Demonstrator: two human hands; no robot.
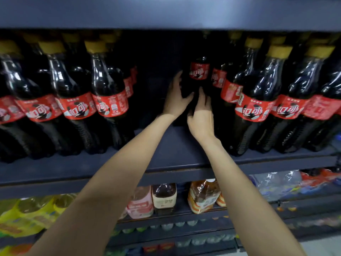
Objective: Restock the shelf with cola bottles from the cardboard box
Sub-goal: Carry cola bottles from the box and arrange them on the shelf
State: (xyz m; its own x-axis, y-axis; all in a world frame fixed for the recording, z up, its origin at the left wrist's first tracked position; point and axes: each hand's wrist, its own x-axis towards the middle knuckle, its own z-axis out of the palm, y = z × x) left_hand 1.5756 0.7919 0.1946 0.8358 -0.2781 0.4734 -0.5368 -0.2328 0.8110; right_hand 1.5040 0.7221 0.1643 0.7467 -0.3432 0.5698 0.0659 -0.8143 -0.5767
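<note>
Cola bottle: upright, deep in the shelf gap, frame centre.
Left hand: we see fingers spread against its side.
Right hand: open, touching its base.
Risk: we judge a hard push could topple it into neighbouring bottles.

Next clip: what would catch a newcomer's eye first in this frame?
Two bare arms reach into a gap in the middle of the dark shelf, the left hand and right hand set around the lower body of a cola bottle standing deep at the back. Rows of red-labelled cola bottles with yellow caps flank the gap, left and right. Below, a lower shelf holds mixed drinks, including a yellow pack at far left.
</note>
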